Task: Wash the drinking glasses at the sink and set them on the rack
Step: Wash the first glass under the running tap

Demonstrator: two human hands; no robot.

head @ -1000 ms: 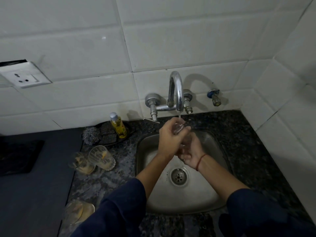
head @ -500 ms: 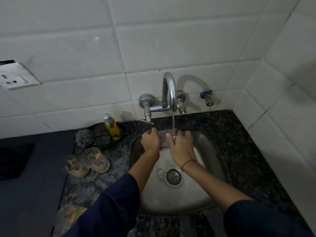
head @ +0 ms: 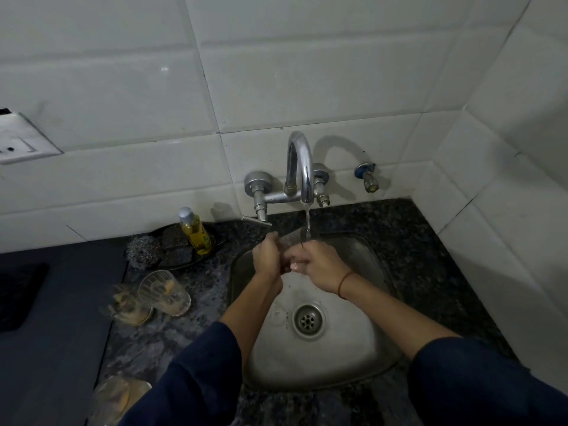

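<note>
Both hands grip one drinking glass (head: 291, 240). Left hand (head: 268, 256) is wrapped round one end and right hand (head: 319, 265) is curled over the other, fingers bent. The glass lies roughly sideways btwn the palms, low over the back of the steel sink (head: 362, 333) and directly under the faucet (head: 299, 167). The water stream (head: 307, 222) lands on it near the right fingers.

Risks, as I judge them from the remote feed: wet glass plus wet skin means a slip, and a drop onto steel could chip or crack it. The spout sits close above, so lifting w/o clearing it first could knock the rim. Light is dim, so leftover residue may go unnoticed.

The glass looks clear and thin, almost invisible apart from a grey sheen. I can't tell whether it's ribbed or which end is the mouth.

Outward: the drain (head: 308, 321) sits below the hands. On the dark granite counter (head: 430, 272), to the left, two used glasses lie on their sides w/ yellowish residue: ribbed glass (head: 164, 292) and second glass (head: 129, 305), touching or nearly so. A third (head: 120, 395) is near the bottom edge, partly behind my left sleeve (head: 190, 379). Behind them are a yellow dish-soap bottle (head: 195, 232) and steel scrubber (head: 143, 247) by a black tray (head: 172, 262). No rack in view.
</note>
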